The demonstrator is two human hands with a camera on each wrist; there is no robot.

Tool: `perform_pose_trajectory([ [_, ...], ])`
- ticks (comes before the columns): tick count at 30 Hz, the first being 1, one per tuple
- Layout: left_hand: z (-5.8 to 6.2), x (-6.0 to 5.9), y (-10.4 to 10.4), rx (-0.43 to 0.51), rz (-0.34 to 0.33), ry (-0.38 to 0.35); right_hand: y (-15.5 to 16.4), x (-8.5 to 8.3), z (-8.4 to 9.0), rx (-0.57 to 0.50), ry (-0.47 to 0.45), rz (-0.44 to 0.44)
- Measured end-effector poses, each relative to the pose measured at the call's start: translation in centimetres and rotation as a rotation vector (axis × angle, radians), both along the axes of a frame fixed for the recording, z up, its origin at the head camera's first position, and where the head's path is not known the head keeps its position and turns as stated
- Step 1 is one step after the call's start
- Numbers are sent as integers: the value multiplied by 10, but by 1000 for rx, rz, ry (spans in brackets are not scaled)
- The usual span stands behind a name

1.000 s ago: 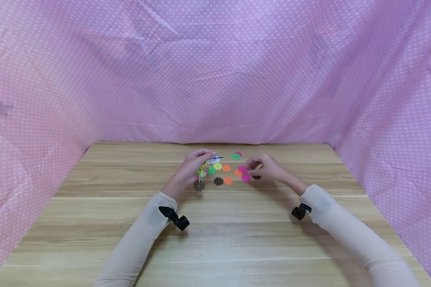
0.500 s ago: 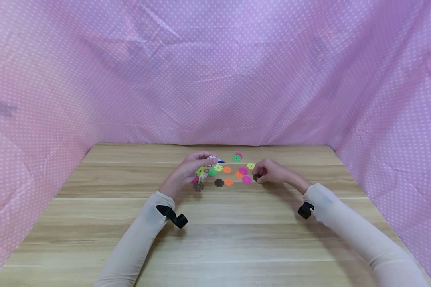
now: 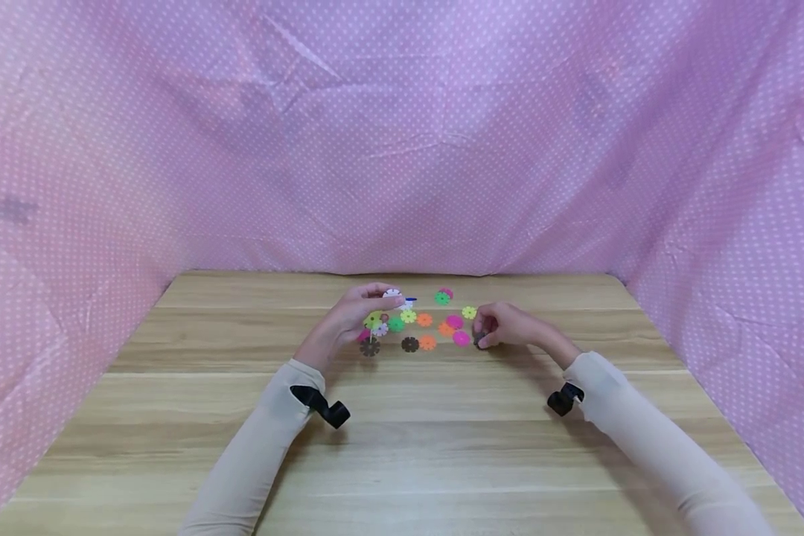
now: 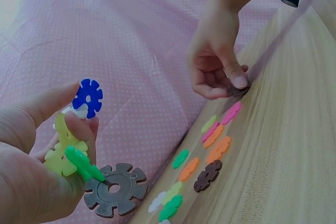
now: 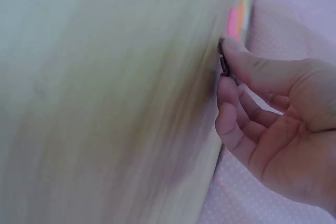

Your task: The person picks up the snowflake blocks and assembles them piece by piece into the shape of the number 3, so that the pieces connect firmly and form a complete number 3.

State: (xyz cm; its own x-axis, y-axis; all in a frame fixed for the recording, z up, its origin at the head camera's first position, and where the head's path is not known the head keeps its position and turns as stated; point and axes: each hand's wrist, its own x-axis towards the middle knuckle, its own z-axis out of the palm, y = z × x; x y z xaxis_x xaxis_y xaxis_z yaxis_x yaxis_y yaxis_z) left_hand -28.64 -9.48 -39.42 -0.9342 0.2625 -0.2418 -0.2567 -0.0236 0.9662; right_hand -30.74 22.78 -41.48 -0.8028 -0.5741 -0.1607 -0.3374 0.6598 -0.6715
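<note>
Smooth plastic snowflake discs [image 3: 427,342] lie on a matt wood-grain table [image 3: 402,447], backed by polka-dot cloth [image 3: 402,149].

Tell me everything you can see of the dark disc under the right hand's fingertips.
The dark disc is a small, thin, brown-black notched piece, plastic by the look, like the loose discs nearby. It sits on the wooden table at the right end of the scatter. The right hand pinches its edge between thumb and fingertips; in the right wrist view one edge looks tipped up. Most is hidden.

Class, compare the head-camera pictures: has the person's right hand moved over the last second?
Yes. The right hand has dropped toward the wooden table, fingers now pinching a dark disc beside the pink disc.
</note>
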Motion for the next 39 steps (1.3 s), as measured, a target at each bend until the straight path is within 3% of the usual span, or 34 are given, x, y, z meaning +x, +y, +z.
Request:
perform_pose_trajectory([
  [2,0,0,0,6,13,-9,-2,2,1,-50,-18,-11],
  [9,-1,-2,0,40,15,26,-25,6,19,-285,59,-83],
  [13,-1,-1,1,40,27,18,-43,11,32,-430,31,-154],
  [21,-1,-2,1,43,39,-3,-77,15,40,-675,-50,-235],
  [29,-2,-2,2,44,40,-14,-92,20,38,-773,-105,-300],
  [39,-6,-4,4,22,40,-3,-95,20,31,-790,-104,-306],
])
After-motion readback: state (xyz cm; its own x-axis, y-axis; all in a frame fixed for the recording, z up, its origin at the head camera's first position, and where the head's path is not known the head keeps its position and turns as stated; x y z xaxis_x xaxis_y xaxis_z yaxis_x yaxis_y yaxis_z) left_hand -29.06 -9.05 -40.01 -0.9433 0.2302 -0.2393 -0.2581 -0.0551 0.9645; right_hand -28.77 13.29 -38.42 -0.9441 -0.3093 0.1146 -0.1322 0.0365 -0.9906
